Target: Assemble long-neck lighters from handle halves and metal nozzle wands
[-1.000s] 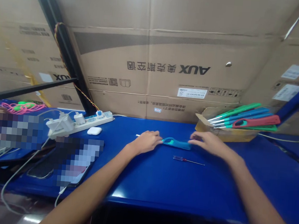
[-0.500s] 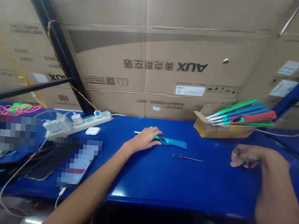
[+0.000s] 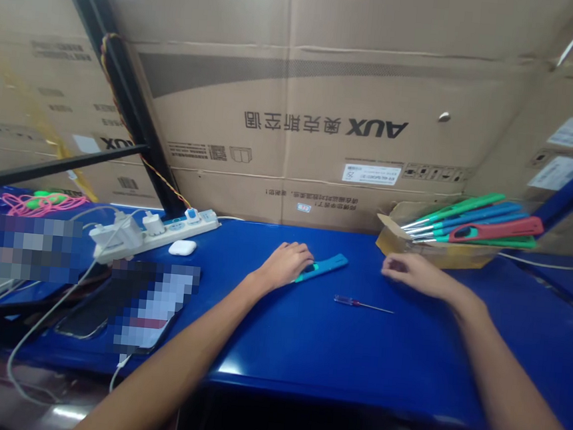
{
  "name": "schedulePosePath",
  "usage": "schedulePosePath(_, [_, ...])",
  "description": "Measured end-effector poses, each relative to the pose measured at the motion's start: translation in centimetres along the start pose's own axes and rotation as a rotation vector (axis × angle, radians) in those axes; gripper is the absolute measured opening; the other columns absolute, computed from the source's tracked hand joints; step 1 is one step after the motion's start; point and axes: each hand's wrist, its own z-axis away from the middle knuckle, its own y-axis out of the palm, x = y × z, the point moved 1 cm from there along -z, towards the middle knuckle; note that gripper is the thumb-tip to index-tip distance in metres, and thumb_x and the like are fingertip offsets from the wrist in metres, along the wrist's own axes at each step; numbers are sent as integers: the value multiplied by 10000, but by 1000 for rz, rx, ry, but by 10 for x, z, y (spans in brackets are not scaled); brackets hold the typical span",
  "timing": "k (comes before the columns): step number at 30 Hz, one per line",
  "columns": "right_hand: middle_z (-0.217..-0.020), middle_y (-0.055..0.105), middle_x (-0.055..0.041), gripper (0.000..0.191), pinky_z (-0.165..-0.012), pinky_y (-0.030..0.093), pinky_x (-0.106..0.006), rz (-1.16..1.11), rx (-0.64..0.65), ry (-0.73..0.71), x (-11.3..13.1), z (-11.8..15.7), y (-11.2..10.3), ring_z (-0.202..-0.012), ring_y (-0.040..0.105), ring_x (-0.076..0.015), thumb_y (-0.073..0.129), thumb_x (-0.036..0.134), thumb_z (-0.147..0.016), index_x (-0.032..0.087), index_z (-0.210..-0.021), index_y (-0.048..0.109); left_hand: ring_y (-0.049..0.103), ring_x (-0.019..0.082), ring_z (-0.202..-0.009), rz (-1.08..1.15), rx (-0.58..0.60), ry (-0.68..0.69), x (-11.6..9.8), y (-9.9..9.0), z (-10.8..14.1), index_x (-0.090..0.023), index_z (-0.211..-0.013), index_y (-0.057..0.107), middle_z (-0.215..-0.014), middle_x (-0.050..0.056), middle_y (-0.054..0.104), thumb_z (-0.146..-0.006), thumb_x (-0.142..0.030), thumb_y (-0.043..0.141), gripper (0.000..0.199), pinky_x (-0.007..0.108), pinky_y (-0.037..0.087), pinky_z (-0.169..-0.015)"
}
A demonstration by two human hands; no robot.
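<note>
My left hand [image 3: 286, 266] is closed on a blue and green lighter [image 3: 331, 264], which lies on the blue table [image 3: 295, 343]; its handle points right and slightly away, and its metal tip is mostly hidden. My right hand [image 3: 404, 271] is above the table, just in front of the cardboard box, with its fingers curled together; whatever they hold, if anything, is too small to make out. Between and nearer than the hands lies a small screwdriver [image 3: 363, 305] with a clear purple handle. Several green, blue and red lighters [image 3: 481, 222] fill the open box [image 3: 418, 251].
A white power strip [image 3: 169, 234] with plugs stands at the left, beside a white earphone case [image 3: 182, 247]. Two phones [image 3: 158, 311] lie nearer, one on a white cable. Large cardboard [image 3: 327, 98] closes off the back.
My right hand has moved left, from beyond the screwdriver's right side to near the box. The lighter under my left hand has turned, its handle end swinging away from me. The view has shifted slightly.
</note>
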Motion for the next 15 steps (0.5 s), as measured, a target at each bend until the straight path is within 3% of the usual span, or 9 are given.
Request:
schedulePosePath(3, [-830, 707, -75, 291, -721, 482, -349, 63, -72, -163, 18, -17, 23, -744, 630, -219, 550, 476, -863, 205, -807, 640, 620, 226, -1113, -16, -9, -10, -1, -1, 1, -183, -1183, 666, -1188, 79, 678, -1098, -402, 352, 392, 345, 436, -933])
schedulePosePath(7, [-835, 715, -66, 233, -731, 491, -344, 34, -127, -232, 28, -25, 40, -743, 642, -213, 548, 407, -892, 207, -826, 649, 608, 249, -1149, 5, -1, 38, -11, 1, 0, -186, -1246, 635, -1222, 81, 667, -1053, -536, 418, 454, 380, 436, -962])
schedulePosePath(11, [-802, 703, -56, 219, -688, 476, -328, 20, -218, -200, 25, -27, 41, -721, 635, -208, 544, 386, -907, 200, -862, 650, 597, 251, -1164, 4, 4, 44, -18, 2, 0, -193, -1281, 613, -1269, 93, 640, -1078, -430, 406, 374, 398, 438, -974])
schedulePosePath(15, [-797, 696, -53, 222, -677, 462, -324, 50, -223, -194, 22, -29, 45, -719, 630, -209, 537, 383, -913, 198, -868, 650, 590, 251, -1158, 14, 23, 27, -17, 0, 2, -193, -1267, 599, -1269, 84, 640, -1060, -368, 442, 313, 406, 429, -982])
